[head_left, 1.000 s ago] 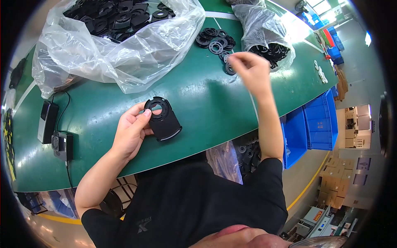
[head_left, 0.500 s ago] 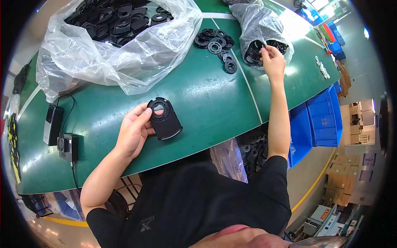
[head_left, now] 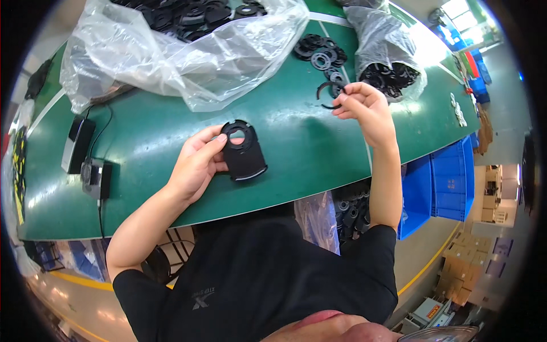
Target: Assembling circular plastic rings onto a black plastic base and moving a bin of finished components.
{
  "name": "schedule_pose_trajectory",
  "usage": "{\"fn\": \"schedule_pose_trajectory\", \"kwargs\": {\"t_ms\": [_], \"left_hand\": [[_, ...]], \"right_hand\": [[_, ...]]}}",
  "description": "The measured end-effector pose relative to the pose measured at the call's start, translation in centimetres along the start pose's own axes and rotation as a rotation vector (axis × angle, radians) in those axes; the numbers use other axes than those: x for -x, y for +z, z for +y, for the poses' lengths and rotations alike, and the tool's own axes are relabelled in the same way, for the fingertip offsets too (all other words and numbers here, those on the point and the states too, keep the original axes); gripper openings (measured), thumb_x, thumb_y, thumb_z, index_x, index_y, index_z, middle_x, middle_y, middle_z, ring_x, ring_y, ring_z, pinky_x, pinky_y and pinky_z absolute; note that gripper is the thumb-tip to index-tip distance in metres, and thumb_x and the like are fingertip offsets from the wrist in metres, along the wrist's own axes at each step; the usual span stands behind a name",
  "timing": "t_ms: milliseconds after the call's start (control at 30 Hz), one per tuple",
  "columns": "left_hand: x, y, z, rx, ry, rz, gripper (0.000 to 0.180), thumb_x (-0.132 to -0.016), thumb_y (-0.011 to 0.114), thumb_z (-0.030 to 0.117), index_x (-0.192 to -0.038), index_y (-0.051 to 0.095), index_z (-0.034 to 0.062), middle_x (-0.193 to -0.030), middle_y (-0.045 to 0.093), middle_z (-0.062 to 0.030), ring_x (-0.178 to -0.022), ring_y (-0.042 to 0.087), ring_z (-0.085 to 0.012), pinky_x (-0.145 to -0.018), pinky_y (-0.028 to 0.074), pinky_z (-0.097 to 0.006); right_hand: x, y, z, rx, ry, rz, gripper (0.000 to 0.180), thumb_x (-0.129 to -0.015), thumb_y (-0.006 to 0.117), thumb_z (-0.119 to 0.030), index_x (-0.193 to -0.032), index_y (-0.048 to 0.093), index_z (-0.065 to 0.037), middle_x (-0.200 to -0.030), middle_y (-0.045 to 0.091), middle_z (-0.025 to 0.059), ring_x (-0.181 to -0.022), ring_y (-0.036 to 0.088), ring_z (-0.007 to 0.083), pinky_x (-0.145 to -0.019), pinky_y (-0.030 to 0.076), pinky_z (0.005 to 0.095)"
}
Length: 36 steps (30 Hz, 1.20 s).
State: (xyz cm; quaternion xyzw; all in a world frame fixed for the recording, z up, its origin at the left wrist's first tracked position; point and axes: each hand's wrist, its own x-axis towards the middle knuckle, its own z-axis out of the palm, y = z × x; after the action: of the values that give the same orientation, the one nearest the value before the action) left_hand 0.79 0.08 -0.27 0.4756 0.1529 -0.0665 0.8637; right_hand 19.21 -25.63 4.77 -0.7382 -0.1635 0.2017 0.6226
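Observation:
My left hand [head_left: 199, 162] grips a flat black plastic plate [head_left: 245, 158] by its left edge, thumb on the front. A round hole sits near the plate's top, and its lower edge is gently curved. In my right hand [head_left: 367, 108], a thin black C-shaped ring [head_left: 321, 96] is pinched between thumb and fingers, its gap showing. Behind it lies a loose pile of black flat rings [head_left: 322, 52] on the green table. Right of that pile, a clear plastic bag [head_left: 387, 43] lies with its mouth toward me, with black curved parts [head_left: 390, 78] inside.
A large clear bag [head_left: 188, 77] of black plates covers the back left of the green table [head_left: 307, 151]. Two small black devices with cables [head_left: 98, 178] stand at the left. Blue crates [head_left: 450, 179] stand beyond the right edge. White cord [head_left: 457, 109] lies at the right end.
My right hand has come out of the bag's mouth and moved left, now holding the C-shaped ring. My left hand still holds the plate. The whole view has shifted a little.

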Motion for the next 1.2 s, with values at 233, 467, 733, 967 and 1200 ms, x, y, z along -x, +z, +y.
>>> {"fn": "schedule_pose_trajectory", "kwargs": {"t_ms": [233,467,733,967,1200], "left_hand": [[-0.2,0.0,0.0,0.007,0.009,0.000,0.031,-0.091,0.048,0.019,-0.118,0.050,0.0024,-0.104,0.062,-0.0079,-0.086,0.061,-0.0136,-0.076,0.050,-0.030],[0.2,-0.4,0.0,0.009,0.000,0.017,0.030,-0.092,0.045,0.018,-0.117,0.049,0.0012,-0.105,0.061,-0.0095,-0.091,0.062,-0.0162,-0.078,0.051,-0.032],[0.1,-0.3,0.3,0.070,0.004,-0.005,0.032,-0.093,0.045,0.020,-0.118,0.048,0.0006,-0.104,0.061,-0.0086,-0.089,0.061,-0.0143,-0.075,0.051,-0.029],[-0.1,-0.3,-0.1,0.045,0.005,0.023,0.031,-0.093,0.043,0.019,-0.118,0.048,-0.0001,-0.105,0.061,-0.0095,-0.089,0.062,-0.0153,-0.077,0.051,-0.031],[0.1,-0.1,0.2,0.022,-0.009,0.028,0.031,-0.093,0.044,0.018,-0.118,0.048,-0.0005,-0.106,0.061,-0.0094,-0.089,0.062,-0.0156,-0.078,0.051,-0.031]], "right_hand": [[-0.4,6.5,2.1,0.106,0.059,-0.164,0.016,-0.080,0.065,-0.011,-0.082,0.060,0.004,-0.076,0.063,0.0088,-0.068,0.065,0.0154,-0.058,0.051,0.0221],[1.6,7.4,0.5,0.752,-0.109,-0.321,0.032,-0.078,0.068,-0.023,-0.063,0.063,0.005,-0.046,0.054,0.0088,-0.040,0.050,0.0140,-0.043,0.038,0.0262],[0.9,8.8,1.1,0.758,-0.533,-0.458,0.047,-0.066,0.073,-0.011,-0.109,0.056,-0.001,-0.108,0.058,0.0147,-0.095,0.054,0.0285,-0.076,0.048,0.0345],[1.7,10.1,1.3,0.924,-0.523,-0.260,0.056,-0.066,0.073,-0.013,-0.115,0.051,0.000,-0.103,0.058,0.0148,-0.097,0.052,0.0322,-0.084,0.044,0.0383],[1.2,9.8,1.9,0.812,-0.492,-0.264,0.061,-0.064,0.076,-0.014,-0.117,0.050,0.003,-0.098,0.061,0.0159,-0.091,0.056,0.0305,-0.081,0.047,0.0369]]}}
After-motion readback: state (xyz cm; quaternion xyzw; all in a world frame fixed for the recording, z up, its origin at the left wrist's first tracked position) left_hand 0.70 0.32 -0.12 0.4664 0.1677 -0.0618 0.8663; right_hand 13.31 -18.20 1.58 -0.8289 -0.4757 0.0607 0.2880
